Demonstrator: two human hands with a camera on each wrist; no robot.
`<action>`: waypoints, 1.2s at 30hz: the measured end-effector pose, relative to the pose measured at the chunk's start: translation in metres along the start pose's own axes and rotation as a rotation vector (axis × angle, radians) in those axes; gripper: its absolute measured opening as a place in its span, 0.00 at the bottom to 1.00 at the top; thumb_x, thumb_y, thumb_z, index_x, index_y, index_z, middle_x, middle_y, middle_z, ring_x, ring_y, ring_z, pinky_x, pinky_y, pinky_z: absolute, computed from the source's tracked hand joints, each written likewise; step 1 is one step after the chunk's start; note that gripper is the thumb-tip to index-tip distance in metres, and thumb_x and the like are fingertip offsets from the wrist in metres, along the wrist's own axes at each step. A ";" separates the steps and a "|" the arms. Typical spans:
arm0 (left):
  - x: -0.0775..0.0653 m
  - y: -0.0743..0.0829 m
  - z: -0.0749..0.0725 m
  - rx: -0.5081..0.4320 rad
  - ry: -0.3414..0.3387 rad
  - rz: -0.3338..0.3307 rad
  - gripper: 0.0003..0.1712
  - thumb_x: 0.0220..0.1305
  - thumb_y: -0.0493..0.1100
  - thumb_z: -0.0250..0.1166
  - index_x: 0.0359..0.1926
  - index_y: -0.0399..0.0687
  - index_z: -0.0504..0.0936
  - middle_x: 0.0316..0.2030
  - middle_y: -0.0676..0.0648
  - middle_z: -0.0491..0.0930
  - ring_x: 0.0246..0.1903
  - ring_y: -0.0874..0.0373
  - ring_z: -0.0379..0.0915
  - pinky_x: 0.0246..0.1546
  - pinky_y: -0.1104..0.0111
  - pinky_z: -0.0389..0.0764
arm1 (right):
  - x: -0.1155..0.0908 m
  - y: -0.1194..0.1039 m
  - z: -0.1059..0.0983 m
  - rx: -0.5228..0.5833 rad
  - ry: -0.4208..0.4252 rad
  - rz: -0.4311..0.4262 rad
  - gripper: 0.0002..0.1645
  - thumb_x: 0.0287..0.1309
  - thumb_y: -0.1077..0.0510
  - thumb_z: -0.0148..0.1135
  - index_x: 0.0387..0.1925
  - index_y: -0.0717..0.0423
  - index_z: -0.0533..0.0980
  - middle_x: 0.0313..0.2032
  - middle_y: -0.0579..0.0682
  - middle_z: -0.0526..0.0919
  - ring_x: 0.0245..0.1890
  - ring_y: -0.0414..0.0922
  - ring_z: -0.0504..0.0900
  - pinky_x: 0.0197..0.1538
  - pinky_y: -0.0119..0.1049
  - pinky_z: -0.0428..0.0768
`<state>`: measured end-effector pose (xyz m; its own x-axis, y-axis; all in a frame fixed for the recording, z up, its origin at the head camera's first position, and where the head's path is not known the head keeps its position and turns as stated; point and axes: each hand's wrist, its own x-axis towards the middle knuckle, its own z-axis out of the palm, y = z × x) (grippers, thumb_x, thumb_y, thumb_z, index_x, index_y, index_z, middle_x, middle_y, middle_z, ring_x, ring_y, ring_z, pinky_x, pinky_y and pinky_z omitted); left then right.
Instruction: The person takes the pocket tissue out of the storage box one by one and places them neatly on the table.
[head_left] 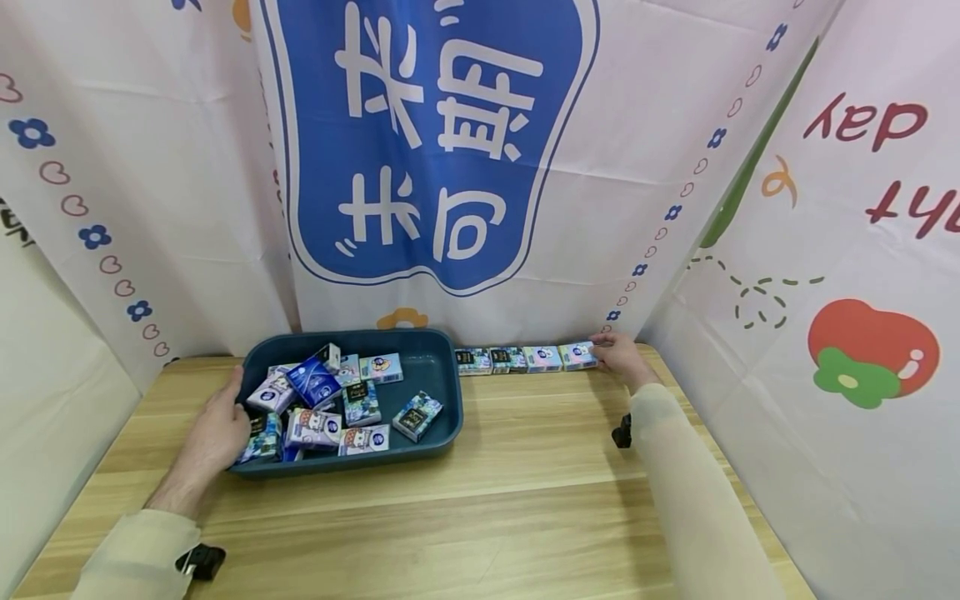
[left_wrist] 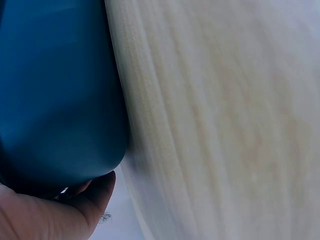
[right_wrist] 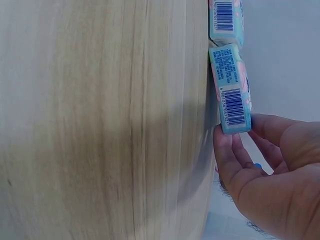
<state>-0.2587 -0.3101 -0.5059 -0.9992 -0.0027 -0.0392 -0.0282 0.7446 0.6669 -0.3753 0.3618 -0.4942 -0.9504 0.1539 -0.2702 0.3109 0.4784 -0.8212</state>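
A dark teal plastic bin (head_left: 427,379) stands at the back left of the table, with several small tissue packs (head_left: 315,429) in a loose heap inside. My left hand (head_left: 213,429) grips the bin's left end; in the left wrist view the hand (left_wrist: 55,212) is at the bin's (left_wrist: 60,100) rounded corner. Right of the bin, a row of tissue packs (head_left: 508,359) runs along the back edge. My right hand (head_left: 621,357) pinches the light blue tissue pack (head_left: 577,356) at the row's right end. In the right wrist view, that pack's (right_wrist: 231,90) barcode side shows, slightly angled to its neighbour.
The wooden table (head_left: 487,500) reaches back to a hanging white cloth (head_left: 630,125) with a blue printed panel. Another printed cloth (head_left: 810,250) hangs along the right side. Black wrist devices (head_left: 204,562) sit at both sleeves.
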 end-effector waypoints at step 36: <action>0.000 -0.001 0.001 -0.017 0.001 0.005 0.38 0.80 0.37 0.32 0.84 0.45 0.28 0.80 0.20 0.36 0.78 0.17 0.37 0.75 0.24 0.47 | -0.031 -0.056 0.040 -0.013 0.011 -0.202 0.28 0.76 0.57 0.58 0.72 0.60 0.72 0.68 0.62 0.78 0.68 0.62 0.78 0.74 0.55 0.79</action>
<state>-0.2584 -0.3101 -0.5074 -0.9994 0.0005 -0.0352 -0.0236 0.7333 0.6795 -0.3630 0.2958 -0.4595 -0.9934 0.0635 -0.0953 0.1144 0.5120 -0.8513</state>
